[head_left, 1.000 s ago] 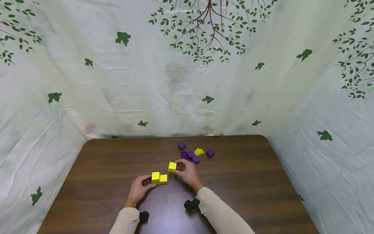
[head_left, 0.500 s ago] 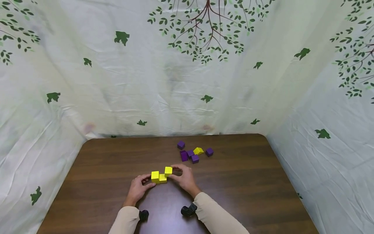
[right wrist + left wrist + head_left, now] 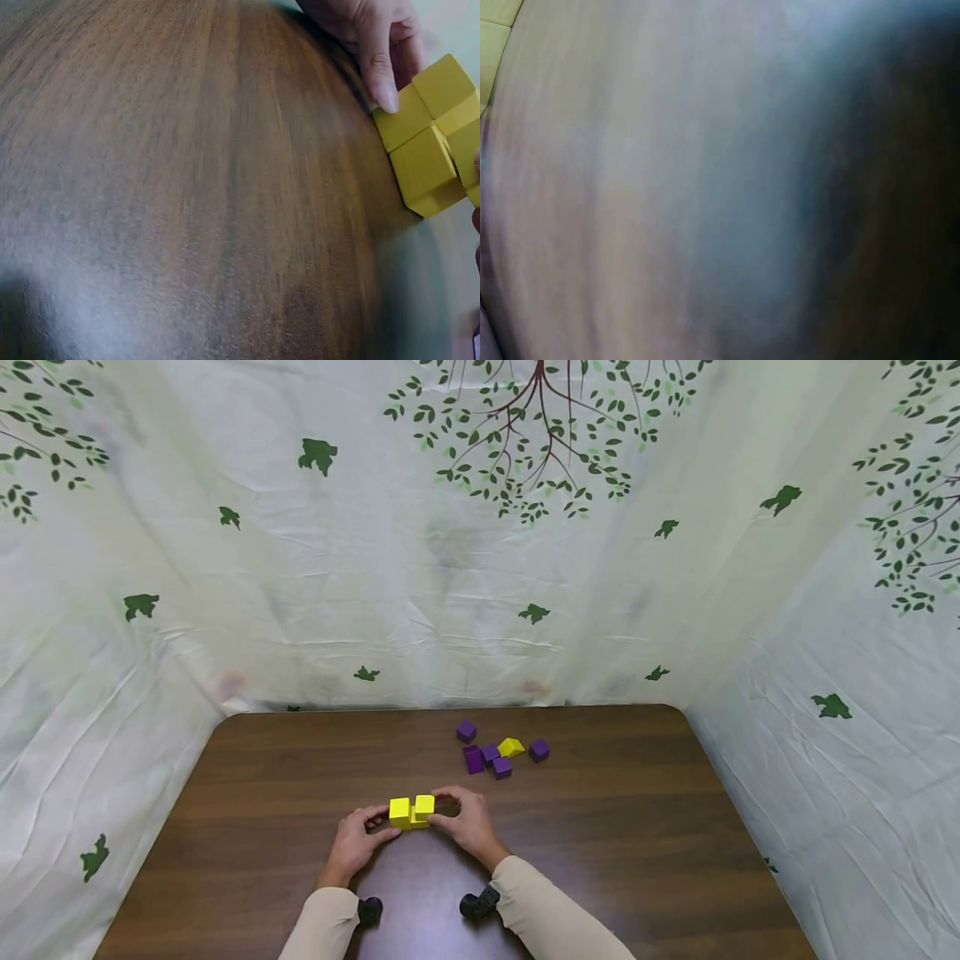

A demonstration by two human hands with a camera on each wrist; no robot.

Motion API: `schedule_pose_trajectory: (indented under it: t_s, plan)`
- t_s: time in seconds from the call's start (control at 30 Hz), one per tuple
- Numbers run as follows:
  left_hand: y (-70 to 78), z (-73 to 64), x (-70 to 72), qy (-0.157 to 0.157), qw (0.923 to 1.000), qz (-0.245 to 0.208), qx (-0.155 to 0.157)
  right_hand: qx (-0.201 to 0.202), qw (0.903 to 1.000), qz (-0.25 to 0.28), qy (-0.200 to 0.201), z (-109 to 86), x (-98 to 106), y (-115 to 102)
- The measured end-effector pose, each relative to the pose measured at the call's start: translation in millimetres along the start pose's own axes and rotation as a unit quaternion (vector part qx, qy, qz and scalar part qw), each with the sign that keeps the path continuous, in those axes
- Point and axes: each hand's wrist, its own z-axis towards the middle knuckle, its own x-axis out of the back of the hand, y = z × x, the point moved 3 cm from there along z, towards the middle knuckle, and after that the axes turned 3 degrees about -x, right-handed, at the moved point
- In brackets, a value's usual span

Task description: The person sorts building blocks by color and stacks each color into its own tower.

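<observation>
Yellow cubes form a small stack mid-table, two of them piled one on the other at the left (image 3: 400,811). A lower cube (image 3: 427,169) sits beside that pile on the right. My left hand (image 3: 356,843) holds the left pile, its thumb on the lower cube (image 3: 403,120) in the right wrist view. My right hand (image 3: 467,825) pinches another yellow cube (image 3: 424,807) right over the lower right one, next to the pile's upper cube (image 3: 448,84). Only a yellow corner (image 3: 490,52) shows in the blurred left wrist view.
Farther back on the brown table (image 3: 300,760) lie several loose purple cubes, among them one at the rear (image 3: 466,732) and one at the right (image 3: 538,750). A yellow block (image 3: 511,747) lies among them. A leaf-printed white cloth (image 3: 450,610) hangs around the table.
My right hand has brought its yellow cube left and toward me, from beyond the stack to right over the lower right cube. My left hand has stayed in place.
</observation>
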Motion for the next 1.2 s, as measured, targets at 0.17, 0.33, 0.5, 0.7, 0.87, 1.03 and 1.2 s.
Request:
schedule_pose_trajectory:
  t_s: [0.17, 0.33, 0.5, 0.7, 0.87, 1.03, 1.2]
  plan:
    - [0.4, 0.0, 0.2, -0.002, 1.0000, 0.004, 0.001, -0.002, 0.9997, -0.023, -0.003, 0.3, -2.3, -0.6]
    - [1.4, -0.8, 0.0, 0.000, 1.0000, 0.005, -0.003, -0.011, 0.9996, -0.024, -0.007, 0.5, -3.3, -1.4]
    - [1.9, -0.1, 0.4, 0.003, 1.0000, 0.003, -0.005, -0.007, 0.9993, -0.036, -0.003, 0.6, -3.8, -2.0]
    - [1.0, 0.3, 0.4, -0.007, 1.0000, 0.004, 0.005, -0.016, 0.9992, -0.035, -0.012, 1.0, -5.5, -2.6]
    - [1.0, 0.5, 0.1, -0.007, 1.0000, 0.000, 0.001, -0.014, 0.9991, -0.037, -0.015, 1.1, -6.5, -3.0]
    - [0.9, 0.4, 0.1, -0.004, 1.0000, -0.002, -0.001, -0.012, 0.9989, -0.042, -0.017, 0.7, -6.1, -3.5]
    - [0.4, 0.0, -0.1, -0.006, 1.0000, -0.002, 0.001, -0.017, 0.9988, -0.042, -0.020, 0.3, -5.9, -3.7]
